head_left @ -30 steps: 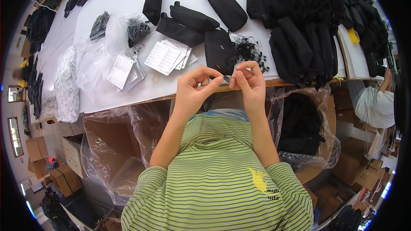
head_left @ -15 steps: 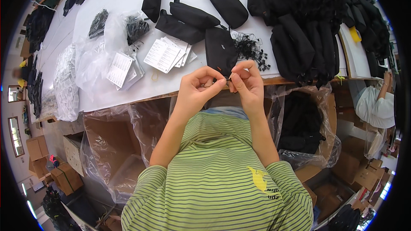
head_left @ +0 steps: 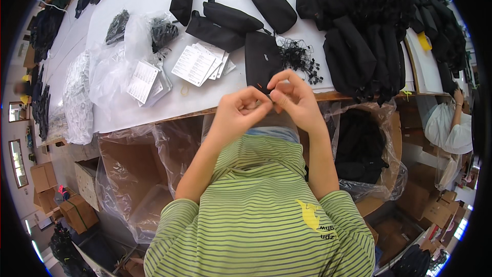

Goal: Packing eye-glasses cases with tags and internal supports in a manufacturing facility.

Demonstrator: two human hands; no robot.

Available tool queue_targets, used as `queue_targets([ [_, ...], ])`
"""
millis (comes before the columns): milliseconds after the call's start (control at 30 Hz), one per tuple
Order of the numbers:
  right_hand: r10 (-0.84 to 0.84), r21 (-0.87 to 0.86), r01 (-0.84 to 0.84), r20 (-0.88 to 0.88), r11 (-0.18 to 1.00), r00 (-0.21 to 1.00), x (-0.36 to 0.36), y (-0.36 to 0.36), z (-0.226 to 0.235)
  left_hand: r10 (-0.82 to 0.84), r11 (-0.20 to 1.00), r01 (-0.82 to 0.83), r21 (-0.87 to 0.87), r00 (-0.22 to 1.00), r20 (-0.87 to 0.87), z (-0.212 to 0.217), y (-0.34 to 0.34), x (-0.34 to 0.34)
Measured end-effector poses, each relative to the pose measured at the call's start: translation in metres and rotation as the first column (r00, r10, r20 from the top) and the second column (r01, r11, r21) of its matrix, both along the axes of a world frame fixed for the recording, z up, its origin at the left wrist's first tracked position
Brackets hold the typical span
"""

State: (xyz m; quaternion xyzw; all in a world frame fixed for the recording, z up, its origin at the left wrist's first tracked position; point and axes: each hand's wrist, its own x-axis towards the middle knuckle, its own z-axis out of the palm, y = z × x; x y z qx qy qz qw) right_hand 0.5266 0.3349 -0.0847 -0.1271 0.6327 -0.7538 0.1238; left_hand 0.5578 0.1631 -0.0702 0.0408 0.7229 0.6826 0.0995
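A black zip pouch (head_left: pixel 262 59) lies at the table's near edge, its lower end reaching my fingers. My left hand (head_left: pixel 240 114) is closed in a pinch at that end. Close beside it, my right hand (head_left: pixel 298 103) also pinches with thumb and forefinger. Between the fingertips there seems to be something small and dark, too hidden to name. A tangle of black tag strings (head_left: pixel 298 60) lies right of the pouch. Left of it, a fanned stack of white printed cards (head_left: pixel 193 65) rests beside a second card stack (head_left: pixel 143 83).
More black pouches (head_left: pixel 269 7) lie farther back, and a large heap of them (head_left: pixel 353 36) fills the right. Clear plastic bags (head_left: pixel 110 74) sit at left. Below the table edge stand plastic-lined cartons (head_left: pixel 134 166), the right one holding black goods (head_left: pixel 359 146). Another person (head_left: pixel 450 128) works at far right.
My hands have shifted slightly, still pinching close together at the pouch's near end. My right wrist and forearm have moved a little to the right. The other person's arm has lowered.
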Motion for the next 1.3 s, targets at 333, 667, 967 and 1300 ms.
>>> queue_targets([
  [333,-0.048,0.786,0.393,-0.422,0.477,0.905,-0.048,-0.024,-0.050,-0.302,0.897,0.184,-0.403,0.919,-0.253,-0.010,0.008,0.013],
  [667,-0.156,0.536,0.439,-0.492,0.721,0.857,-0.005,0.014,0.034,-0.304,0.733,-0.338,-0.591,0.614,-0.729,-0.018,-0.014,-0.035],
  [967,-0.012,0.533,0.244,-0.400,0.811,0.916,0.012,0.014,0.058,-0.432,0.770,-0.249,-0.587,0.473,-0.768,-0.005,-0.025,-0.032],
  [1300,-0.042,0.464,0.206,-0.338,0.862,0.940,0.009,-0.002,0.040,-0.421,0.764,-0.205,-0.612,0.560,-0.713,-0.006,-0.035,-0.023],
])
